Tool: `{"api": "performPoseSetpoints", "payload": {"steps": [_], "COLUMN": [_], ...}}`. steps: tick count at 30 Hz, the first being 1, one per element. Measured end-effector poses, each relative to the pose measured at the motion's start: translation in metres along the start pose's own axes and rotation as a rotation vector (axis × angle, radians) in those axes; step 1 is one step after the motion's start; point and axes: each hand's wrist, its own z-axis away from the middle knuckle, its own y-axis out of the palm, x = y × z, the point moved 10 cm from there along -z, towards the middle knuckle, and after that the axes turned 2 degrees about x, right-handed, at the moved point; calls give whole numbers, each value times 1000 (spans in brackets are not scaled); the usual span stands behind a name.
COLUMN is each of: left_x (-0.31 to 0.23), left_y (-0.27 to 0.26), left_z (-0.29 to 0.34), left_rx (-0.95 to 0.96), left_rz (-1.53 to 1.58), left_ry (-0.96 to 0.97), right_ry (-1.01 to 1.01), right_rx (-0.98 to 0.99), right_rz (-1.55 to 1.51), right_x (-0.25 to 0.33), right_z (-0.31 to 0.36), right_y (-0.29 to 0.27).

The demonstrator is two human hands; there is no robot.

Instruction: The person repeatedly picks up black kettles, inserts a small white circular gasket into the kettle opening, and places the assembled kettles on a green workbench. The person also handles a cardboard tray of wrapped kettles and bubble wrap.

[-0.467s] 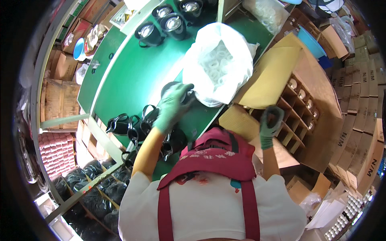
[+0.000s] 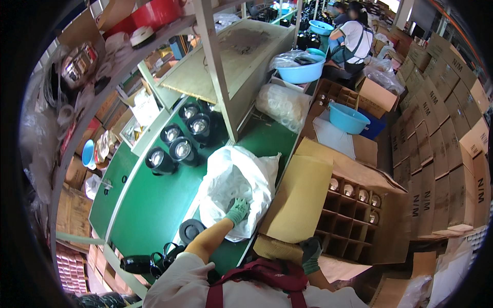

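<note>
My left hand [image 2: 238, 211], in a green glove, reaches into a white plastic bag [image 2: 211, 205] on the green table. Its fingers look spread against the translucent rings [image 2: 233, 189] inside. Left of the bag, by my forearm, stands a dark round part with a raised ring on top [image 2: 191, 231]. My right hand [image 2: 310, 255], gloved with a dark palm, is low beside the open carton [image 2: 390, 226]. Its fingers are curled, and what they hold, if anything, I cannot make out.
Black pots with shiny insides [image 2: 182, 149] stand at the table's far side; black handled pots [image 2: 164, 259] are at the near left. The carton's dividers hold several silvery bulbs [image 2: 363, 195]. Stacked cartons [image 2: 441, 179] line the right. A person [image 2: 354, 38] sits farther back.
My left hand has left the dark round part and moved into the bag. My right hand remains by the carton. The view has tilted up, showing more of the room.
</note>
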Motion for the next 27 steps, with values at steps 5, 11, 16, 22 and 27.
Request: {"api": "performPoseSetpoints", "payload": {"steps": [5, 11, 16, 22, 27], "left_x": [6, 5, 1, 4, 1], "left_y": [10, 27, 34, 29, 11], "left_z": [5, -15, -16, -13, 2], "left_rx": [-61, -15, 12, 5, -102], "left_rz": [73, 122, -13, 59, 111], "left_ry": [-83, -133, -145, -112, -161], "right_ry": [348, 747, 372, -228, -386], "right_rx": [379, 614, 368, 847, 1080], "right_rz": [-911, -1639, -98, 188, 443], "right_x": [88, 78, -59, 21, 25], "right_z": [-37, -52, -41, -21, -14], "right_y": [75, 152, 78, 148, 177]}}
